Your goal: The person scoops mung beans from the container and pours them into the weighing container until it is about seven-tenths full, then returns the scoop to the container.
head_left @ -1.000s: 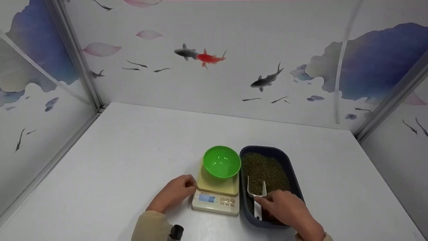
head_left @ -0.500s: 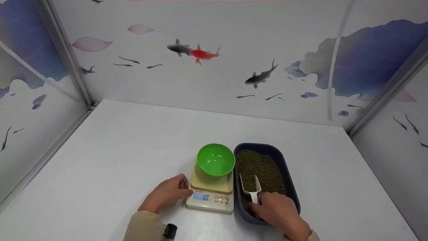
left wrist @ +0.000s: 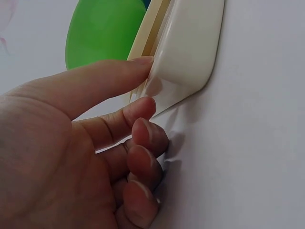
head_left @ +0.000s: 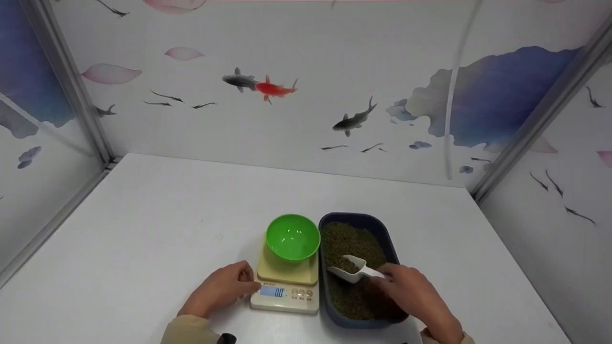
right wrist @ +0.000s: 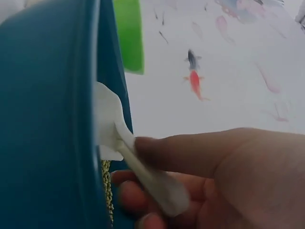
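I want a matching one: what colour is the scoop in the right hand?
The scoop is white; it shows best in the head view.

Glossy green bowl (head_left: 292,239), smooth white scoop (head_left: 356,274), seemingly plastic, rough granules (head_left: 345,238)

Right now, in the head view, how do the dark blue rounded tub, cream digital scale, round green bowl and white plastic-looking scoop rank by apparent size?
1. Dark blue rounded tub
2. Cream digital scale, partly covered
3. Round green bowl
4. White scoop, handle partly hidden by the right hand
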{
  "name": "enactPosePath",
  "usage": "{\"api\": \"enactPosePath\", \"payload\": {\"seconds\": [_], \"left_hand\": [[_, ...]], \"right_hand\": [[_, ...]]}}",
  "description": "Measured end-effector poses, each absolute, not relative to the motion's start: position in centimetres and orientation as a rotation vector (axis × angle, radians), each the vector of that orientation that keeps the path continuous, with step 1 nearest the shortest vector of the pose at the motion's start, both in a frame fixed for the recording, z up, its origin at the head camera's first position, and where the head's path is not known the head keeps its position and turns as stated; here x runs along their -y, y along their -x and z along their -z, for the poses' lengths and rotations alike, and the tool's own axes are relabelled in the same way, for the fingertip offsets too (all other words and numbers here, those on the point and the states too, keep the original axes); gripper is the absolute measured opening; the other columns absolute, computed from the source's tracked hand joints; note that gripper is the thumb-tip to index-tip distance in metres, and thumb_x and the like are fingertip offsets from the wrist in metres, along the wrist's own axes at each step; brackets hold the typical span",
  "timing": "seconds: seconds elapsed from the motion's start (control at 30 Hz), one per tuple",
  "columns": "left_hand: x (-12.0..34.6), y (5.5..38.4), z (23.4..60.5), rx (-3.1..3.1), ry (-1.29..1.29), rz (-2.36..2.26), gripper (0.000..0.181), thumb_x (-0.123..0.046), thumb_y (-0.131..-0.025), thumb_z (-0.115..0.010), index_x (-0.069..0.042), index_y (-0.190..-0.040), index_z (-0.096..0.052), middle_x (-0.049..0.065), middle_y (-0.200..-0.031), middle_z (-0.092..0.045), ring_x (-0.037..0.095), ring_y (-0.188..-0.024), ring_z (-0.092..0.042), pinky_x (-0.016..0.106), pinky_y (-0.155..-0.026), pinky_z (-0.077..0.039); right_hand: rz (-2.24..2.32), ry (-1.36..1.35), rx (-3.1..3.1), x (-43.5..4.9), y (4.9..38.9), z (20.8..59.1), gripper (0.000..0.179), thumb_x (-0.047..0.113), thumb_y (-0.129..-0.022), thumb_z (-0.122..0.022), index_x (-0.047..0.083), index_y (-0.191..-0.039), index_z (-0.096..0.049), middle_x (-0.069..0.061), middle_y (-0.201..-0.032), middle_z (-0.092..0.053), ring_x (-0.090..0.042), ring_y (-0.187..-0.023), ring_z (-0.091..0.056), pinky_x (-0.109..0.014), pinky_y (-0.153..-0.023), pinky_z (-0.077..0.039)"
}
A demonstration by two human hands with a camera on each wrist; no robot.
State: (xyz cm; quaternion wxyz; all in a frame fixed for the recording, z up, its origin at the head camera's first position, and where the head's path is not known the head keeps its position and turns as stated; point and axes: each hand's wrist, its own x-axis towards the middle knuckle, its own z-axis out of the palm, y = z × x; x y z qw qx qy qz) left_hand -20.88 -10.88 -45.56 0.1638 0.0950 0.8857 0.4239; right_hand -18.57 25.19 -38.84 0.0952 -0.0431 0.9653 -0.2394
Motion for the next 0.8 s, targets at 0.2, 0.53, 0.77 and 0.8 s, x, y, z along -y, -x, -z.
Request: {"api": "enactPosePath", "payload": {"seconds": [0.2,0.53,0.77,0.8], "left_hand": [[11.0,20.9,45.7,-2.505,-0.252,-1.236,0.028,-0.039,-0.077,-0.065,-0.015,-0.086,-0.054,0.0,-0.07,-0.053,0.015,-0.062,-0.049,0.029,-0.055,-0.039],[11.1,20.9,46.0,-2.504,-0.213,-1.254,0.029,-0.04,-0.075,-0.066,-0.015,-0.086,-0.054,0.0,-0.071,-0.054,0.015,-0.062,-0.049,0.029,-0.056,-0.039],[11.0,20.9,45.9,-2.493,-0.215,-1.276,0.028,-0.037,-0.075,-0.067,-0.014,-0.085,-0.054,0.0,-0.069,-0.053,0.015,-0.061,-0.049,0.029,-0.055,-0.039],[10.9,21.0,45.9,-2.493,-0.223,-1.283,0.028,-0.037,-0.075,-0.067,-0.014,-0.085,-0.055,0.0,-0.069,-0.053,0.015,-0.061,-0.049,0.029,-0.055,-0.039]], "right_hand": [[0.98,0.135,-2.845,-26.0,18.7,38.1,0.028,0.037,-0.084,-0.057,0.023,-0.108,-0.06,0.0,-0.069,-0.058,-0.018,-0.057,-0.051,-0.033,-0.053,-0.04],[1.072,-0.003,-2.994,-27.0,17.9,36.2,0.018,0.027,-0.087,-0.056,0.025,-0.105,-0.061,0.0,-0.073,-0.058,-0.015,-0.061,-0.055,-0.03,-0.057,-0.045],[1.089,-0.088,-3.026,-29.5,17.8,36.3,0.018,0.026,-0.091,-0.05,0.018,-0.101,-0.062,-0.002,-0.069,-0.058,-0.016,-0.059,-0.055,-0.029,-0.056,-0.045],[1.074,-0.107,-3.03,-29.7,17.9,36.3,0.018,0.026,-0.091,-0.05,0.017,-0.099,-0.063,-0.002,-0.068,-0.058,-0.016,-0.058,-0.054,-0.029,-0.055,-0.044]]}}
